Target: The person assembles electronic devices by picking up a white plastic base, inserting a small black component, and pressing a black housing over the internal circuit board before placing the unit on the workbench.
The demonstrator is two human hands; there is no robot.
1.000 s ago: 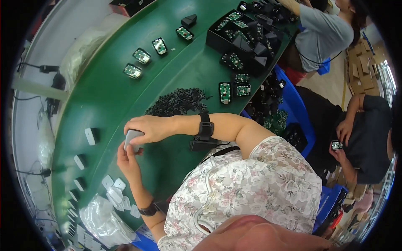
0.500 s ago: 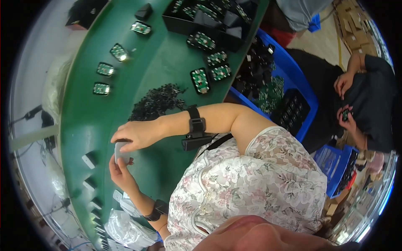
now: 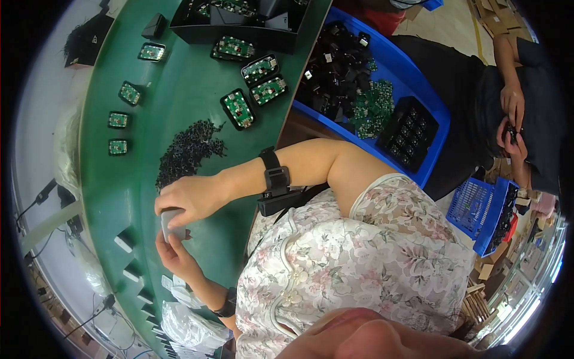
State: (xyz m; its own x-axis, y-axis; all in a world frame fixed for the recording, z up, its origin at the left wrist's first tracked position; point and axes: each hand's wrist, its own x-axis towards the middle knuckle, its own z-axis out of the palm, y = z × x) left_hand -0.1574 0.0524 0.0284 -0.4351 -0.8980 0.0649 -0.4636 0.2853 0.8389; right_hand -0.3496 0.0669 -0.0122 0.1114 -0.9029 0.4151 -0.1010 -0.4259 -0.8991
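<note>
Both my hands are together over the green table (image 3: 143,197), left of my body. My right hand (image 3: 194,197) comes from above, fingers and thumb bent around a small light-grey rectangular casing (image 3: 171,218). From below, my left hand (image 3: 178,258) grips the same casing with thumb and fingers. Its inner side is hidden by my fingers. A heap of small black parts (image 3: 188,149) lies just beyond my right hand. White-faced black blocks (image 3: 125,240) stand in a row along the table's far edge, beside my left hand.
Black shells with green circuit boards (image 3: 237,109) sit on the table's upper part, near a black box (image 3: 233,30). A blue bin (image 3: 439,113) holds dark parts and boards. At right, a person's hands (image 3: 512,119) hold a small dark thing. Clear plastic bags (image 3: 194,329) lie lower left.
The view has shifted, so the table and its parts appear farther left. Both my hands keep their hold on the casing. The other person's hands have come together.
</note>
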